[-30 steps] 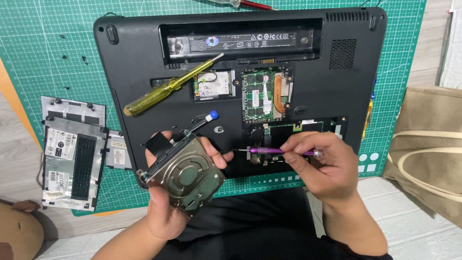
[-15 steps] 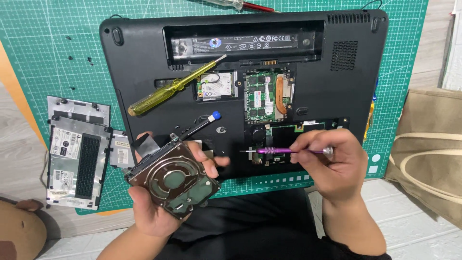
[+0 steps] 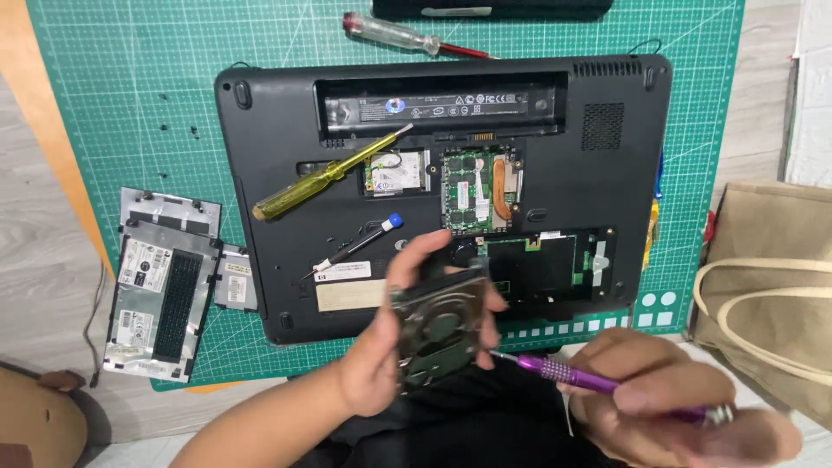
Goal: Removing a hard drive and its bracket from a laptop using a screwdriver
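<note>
Because motion blurs it, the hard drive (image 3: 438, 334) is hard to read in detail: a flat metal-framed block, grey and silvery, with a rounded shape faintly showing on its face and dark green board along its lower edge. It is held tilted just in front of the laptop's near edge, partly covering the open bay. The left hand (image 3: 381, 364) grips it, thumb on the near left side and fingers (image 3: 433, 247) wrapped over its top and far edge, so those edges are hidden. The right hand (image 3: 667, 403), blurred and cut off by the bottom of the frame, is closed around a purple screwdriver (image 3: 589, 380), whose thin tip meets the drive's lower right corner; whether it sits in a screw cannot be told.

The black laptop (image 3: 277, 147) lies upside down on a green cutting mat (image 3: 130, 87) covering the counter, its compartments open and green boards exposed. On the laptop's left part rest a yellow-handled screwdriver (image 3: 325, 178) and, nearer the drive, a small black screwdriver with a blue cap (image 3: 360, 244). Left of the laptop lie silvery cover panels (image 3: 160, 295). Beyond the laptop lies a clear-and-red-handled screwdriver (image 3: 407, 36), and beyond that a dark object cut off by the top edge. Right of the laptop sits a tan bag (image 3: 771, 286), partly out of frame.
</note>
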